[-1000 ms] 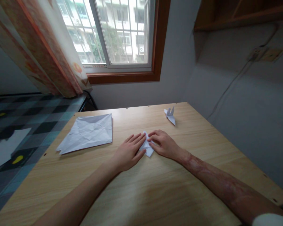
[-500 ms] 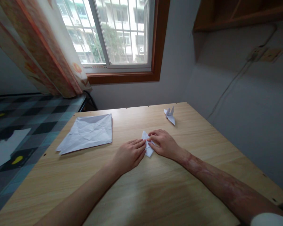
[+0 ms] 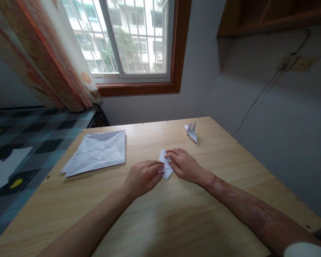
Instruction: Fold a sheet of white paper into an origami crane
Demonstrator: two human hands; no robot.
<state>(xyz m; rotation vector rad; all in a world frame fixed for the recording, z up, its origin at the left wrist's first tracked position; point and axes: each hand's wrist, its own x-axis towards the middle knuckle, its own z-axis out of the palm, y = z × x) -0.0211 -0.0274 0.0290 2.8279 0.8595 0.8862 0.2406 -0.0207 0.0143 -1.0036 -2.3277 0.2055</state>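
A small piece of folded white paper [image 3: 166, 173] lies on the wooden table, its pointed tip facing the window. My left hand [image 3: 145, 175] grips its left edge, thumb and fingers drawn together. From the right, my right hand [image 3: 184, 163] holds the paper with bent fingers on its upper right part. Both hands cover some of the folds. Farther back on the right stands a folded paper crane [image 3: 192, 132], apart from my hands.
Creased white paper sheets [image 3: 101, 151] lie in a stack on the left of the table [image 3: 139, 221]. Beside it is a bed with a checked cover [image 3: 56, 142] and more white paper [image 3: 8, 167]. A window [image 3: 139, 39] and a wall shelf [image 3: 273, 25] are beyond.
My left hand has shifted slightly left, and its fingers have gone from lying flat to pinching the paper's edge. My right fingers have moved a little on the paper.
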